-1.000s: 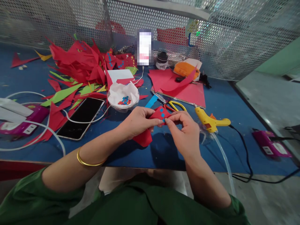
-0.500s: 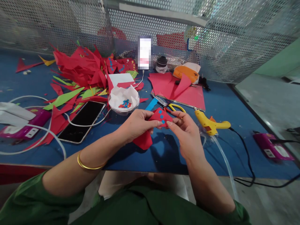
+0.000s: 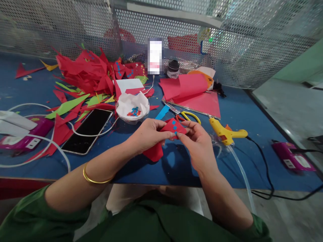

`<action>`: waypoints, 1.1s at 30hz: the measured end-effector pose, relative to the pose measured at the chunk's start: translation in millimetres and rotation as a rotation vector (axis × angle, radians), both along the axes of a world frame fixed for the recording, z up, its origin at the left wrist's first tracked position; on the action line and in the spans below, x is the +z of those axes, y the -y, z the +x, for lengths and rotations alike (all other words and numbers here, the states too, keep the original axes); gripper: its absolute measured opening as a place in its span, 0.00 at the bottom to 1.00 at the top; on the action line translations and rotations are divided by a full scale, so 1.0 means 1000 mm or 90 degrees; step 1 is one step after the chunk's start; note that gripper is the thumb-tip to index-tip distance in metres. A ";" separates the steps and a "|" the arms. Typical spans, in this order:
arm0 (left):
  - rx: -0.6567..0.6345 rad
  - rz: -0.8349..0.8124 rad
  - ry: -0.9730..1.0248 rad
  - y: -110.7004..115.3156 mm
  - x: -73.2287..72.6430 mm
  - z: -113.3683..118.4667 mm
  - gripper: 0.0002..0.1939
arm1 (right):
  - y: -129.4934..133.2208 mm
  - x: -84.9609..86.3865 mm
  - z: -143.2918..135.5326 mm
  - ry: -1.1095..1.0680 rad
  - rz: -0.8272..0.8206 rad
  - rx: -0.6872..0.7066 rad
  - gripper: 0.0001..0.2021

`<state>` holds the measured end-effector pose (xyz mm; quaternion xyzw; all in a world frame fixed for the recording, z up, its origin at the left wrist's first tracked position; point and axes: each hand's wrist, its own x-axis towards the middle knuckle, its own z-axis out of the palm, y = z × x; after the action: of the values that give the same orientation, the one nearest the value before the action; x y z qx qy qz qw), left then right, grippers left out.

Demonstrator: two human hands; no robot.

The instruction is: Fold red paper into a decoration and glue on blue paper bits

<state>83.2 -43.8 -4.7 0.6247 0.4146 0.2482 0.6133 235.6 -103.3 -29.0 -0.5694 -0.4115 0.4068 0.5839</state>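
A folded piece of red paper (image 3: 171, 125) with small blue squares in a row on it is held between both hands above the front of the table. My left hand (image 3: 151, 133) pinches its left side, thumb on top. My right hand (image 3: 198, 143) grips the right edge, its thumb pressed near the lowest blue square. A red flap (image 3: 154, 153) hangs below my left hand. Just beyond the hands lie scissors (image 3: 190, 117) with yellow and red handles and a blue paper strip (image 3: 162, 112). A paper-lined bowl (image 3: 133, 109) holds small blue and red bits.
A yellow glue gun (image 3: 227, 131) with a cord lies right of my hands. Red paper sheets (image 3: 191, 97) lie behind the scissors. On the left are a black phone (image 3: 88, 131), white cables, and a heap of red cut paper (image 3: 85, 74). A lit phone (image 3: 154, 57) stands at the back.
My right thumb has shifted slightly left over the lowest blue square. The red paper in my hands is turned a little. On the stack behind, a red sheet's raised corner now lies more to the right.
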 end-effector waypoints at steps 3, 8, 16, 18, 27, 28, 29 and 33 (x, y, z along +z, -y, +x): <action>-0.003 0.004 -0.001 -0.001 -0.002 0.000 0.07 | 0.000 -0.001 0.000 0.002 0.001 -0.006 0.17; -0.006 -0.004 0.002 -0.002 -0.004 -0.002 0.08 | 0.000 0.000 0.001 -0.018 -0.006 -0.006 0.17; -0.011 -0.023 0.022 -0.003 -0.003 -0.002 0.06 | -0.001 0.004 0.001 -0.085 -0.001 0.009 0.16; -0.011 -0.017 0.019 -0.003 -0.003 -0.002 0.07 | -0.001 0.004 0.001 -0.091 0.001 0.010 0.17; -0.022 -0.005 0.027 -0.004 -0.003 -0.002 0.09 | -0.001 0.002 0.001 -0.079 -0.002 -0.021 0.17; -0.015 0.001 0.028 -0.004 -0.002 -0.002 0.09 | -0.001 0.002 0.002 -0.082 0.004 -0.032 0.17; -0.003 0.006 0.026 -0.005 -0.001 -0.002 0.09 | -0.002 0.002 0.002 -0.087 0.009 -0.042 0.18; 0.059 0.021 0.033 -0.007 0.002 -0.005 0.10 | -0.002 0.004 0.003 -0.109 0.007 -0.059 0.18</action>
<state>78.3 -36.9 -2.3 0.6084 0.4225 0.2993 0.6014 238.9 -101.0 -24.9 -0.5476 -0.3355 0.4243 0.6384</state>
